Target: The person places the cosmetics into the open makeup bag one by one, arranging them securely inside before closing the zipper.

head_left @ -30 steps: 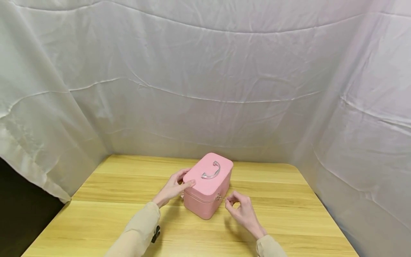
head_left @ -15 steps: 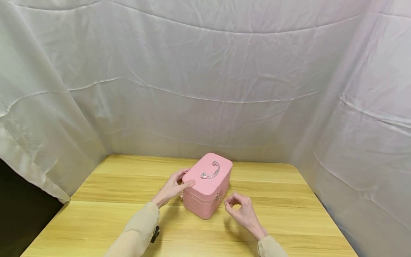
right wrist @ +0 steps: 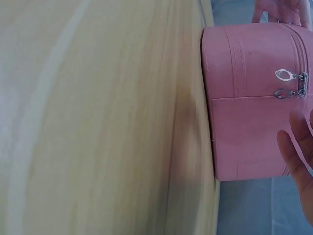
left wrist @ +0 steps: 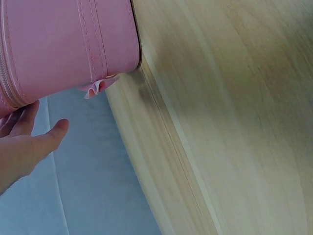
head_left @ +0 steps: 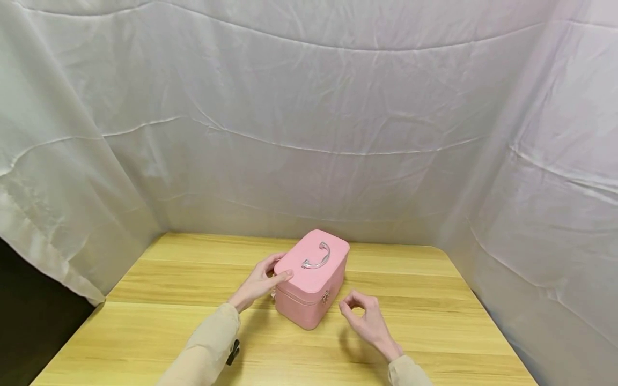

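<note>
A pink zip-up vanity case (head_left: 301, 271) stands upright and closed on the table, a silver handle (head_left: 327, 257) on its lid. My left hand (head_left: 258, 281) grips the near left edge, thumb on the lid and fingers along the side. In the left wrist view its fingers (left wrist: 24, 122) lie against the case near the zip. To the right of the case, my right hand (head_left: 369, 320) hovers with thumb and index finger bent towards each other, holding nothing. The right wrist view shows two silver zip pulls (right wrist: 284, 75) side by side at the case's seam, apart from my right fingertips.
The wooden table (head_left: 425, 311) runs out to both sides of the case. Pale fabric (head_left: 309, 177) hangs behind and at both sides. A small pink ruffle (left wrist: 95, 88) sticks out low on the case.
My right hand has let go of the zip pull and drawn slightly away. The pulls now hang against the case. My left hand keeps its hold, and the case has hardly shifted.
</note>
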{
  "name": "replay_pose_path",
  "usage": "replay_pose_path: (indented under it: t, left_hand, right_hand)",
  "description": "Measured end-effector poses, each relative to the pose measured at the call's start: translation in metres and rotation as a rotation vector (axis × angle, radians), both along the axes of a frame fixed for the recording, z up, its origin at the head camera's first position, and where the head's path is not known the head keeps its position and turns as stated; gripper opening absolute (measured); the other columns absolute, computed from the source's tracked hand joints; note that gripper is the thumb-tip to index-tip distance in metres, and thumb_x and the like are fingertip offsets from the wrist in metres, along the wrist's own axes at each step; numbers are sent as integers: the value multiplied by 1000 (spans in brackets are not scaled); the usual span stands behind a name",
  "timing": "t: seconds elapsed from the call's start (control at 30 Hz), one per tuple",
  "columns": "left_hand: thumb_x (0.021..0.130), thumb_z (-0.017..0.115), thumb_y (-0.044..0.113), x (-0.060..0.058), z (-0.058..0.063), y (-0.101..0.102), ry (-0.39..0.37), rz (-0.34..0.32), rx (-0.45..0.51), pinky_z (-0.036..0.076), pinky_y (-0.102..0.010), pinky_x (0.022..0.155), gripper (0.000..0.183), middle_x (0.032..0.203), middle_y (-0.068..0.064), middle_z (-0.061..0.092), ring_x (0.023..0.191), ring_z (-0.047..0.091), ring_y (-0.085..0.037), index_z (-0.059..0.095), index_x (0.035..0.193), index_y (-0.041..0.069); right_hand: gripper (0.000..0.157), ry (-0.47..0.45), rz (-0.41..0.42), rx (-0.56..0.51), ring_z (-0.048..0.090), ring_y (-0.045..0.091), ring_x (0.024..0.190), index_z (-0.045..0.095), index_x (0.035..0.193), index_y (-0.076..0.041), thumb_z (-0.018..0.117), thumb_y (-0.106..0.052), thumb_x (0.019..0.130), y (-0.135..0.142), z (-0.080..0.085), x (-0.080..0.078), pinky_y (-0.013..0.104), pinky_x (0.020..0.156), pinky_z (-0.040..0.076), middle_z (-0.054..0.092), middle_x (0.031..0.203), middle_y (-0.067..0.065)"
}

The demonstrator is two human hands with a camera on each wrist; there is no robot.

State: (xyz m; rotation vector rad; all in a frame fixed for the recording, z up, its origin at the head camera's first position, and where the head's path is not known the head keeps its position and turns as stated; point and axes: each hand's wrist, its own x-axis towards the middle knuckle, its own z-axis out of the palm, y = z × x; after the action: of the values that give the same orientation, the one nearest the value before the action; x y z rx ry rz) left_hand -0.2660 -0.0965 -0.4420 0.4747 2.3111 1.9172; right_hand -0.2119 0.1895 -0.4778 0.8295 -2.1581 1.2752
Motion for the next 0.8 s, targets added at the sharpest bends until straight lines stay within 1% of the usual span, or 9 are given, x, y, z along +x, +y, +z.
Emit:
replay_pose_path:
  t: [0.13, 0.2, 0.27, 0.37, 0.43, 0.5, 0.63, 0.7, 0.8]
  left_hand:
    - [95, 69, 21, 0, 0, 0, 1, 6, -3, 45, -24, 98, 61, 142, -19, 58, 126, 57, -27, 44, 150, 7]
    - [95, 69, 21, 0, -1, 0, 3, 6, -4, 45, -24, 98, 62, 142, -19, 58, 126, 57, -27, 44, 150, 7]
    - [95, 69, 21, -1, -1, 0, 4, 5, -3, 45, -24, 98, 62, 142, -19, 57, 126, 57, -27, 44, 150, 7]
    - [95, 69, 21, -1, -2, 1, 6, 7, -2, 46, -25, 99, 62, 142, -19, 57, 127, 56, -27, 44, 150, 7]
    - [95, 69, 21, -1, -2, 0, 8, 7, -3, 45, -27, 101, 61, 142, -19, 57, 128, 56, -28, 44, 150, 7]
    - [95, 69, 21, -1, -2, 0, 11, 10, -3, 45, -31, 105, 61, 143, -19, 57, 129, 55, -29, 45, 149, 7]
    - [94, 70, 22, -1, -3, 1, 15, 18, 2, 44, -40, 112, 62, 144, -19, 56, 132, 54, -31, 45, 149, 6]
    - [94, 70, 22, -1, -3, 2, 16, 25, 3, 43, -44, 113, 62, 144, -19, 56, 132, 54, -31, 45, 149, 6]
    - [94, 71, 21, -1, -2, 2, 12, 32, 9, 43, -44, 113, 62, 143, -18, 56, 132, 54, -31, 46, 148, 6]
  right_hand:
    - [20, -23, -31, -7, 60, -2, 67, 68, 79, -11, 66, 8, 85, 1, -1, -1, 25, 69, 59, 69, 70, 0]
    - [19, -40, -52, -8, 61, -2, 70, 69, 82, -12, 66, 7, 86, 1, -1, -1, 27, 70, 59, 70, 74, 0]
    - [15, -60, -75, -9, 62, -2, 75, 71, 87, -10, 67, 4, 87, 0, 0, -1, 28, 71, 59, 72, 79, 3]
    - [11, -104, -104, -1, 63, 0, 85, 73, 98, -5, 67, 0, 90, 0, 1, -1, 28, 73, 59, 75, 90, 12]
    - [17, -132, -114, 4, 63, 4, 92, 72, 107, -1, 67, -3, 92, -1, 2, 0, 26, 75, 58, 74, 99, 16]
    - [23, -151, -118, 10, 64, 12, 98, 69, 116, 1, 65, -5, 94, -1, 2, 0, 25, 77, 58, 72, 107, 19]
    - [31, -153, -110, 19, 60, 25, 111, 64, 127, 0, 62, -8, 97, -5, 4, 1, 28, 84, 57, 67, 120, 19]
    - [34, -158, -104, 16, 58, 28, 115, 62, 131, -1, 60, -9, 98, -7, 6, 2, 29, 87, 56, 65, 125, 17]
    - [38, -204, -100, -4, 54, 29, 119, 59, 137, -4, 57, -12, 100, -11, 9, 3, 27, 92, 52, 63, 130, 14]
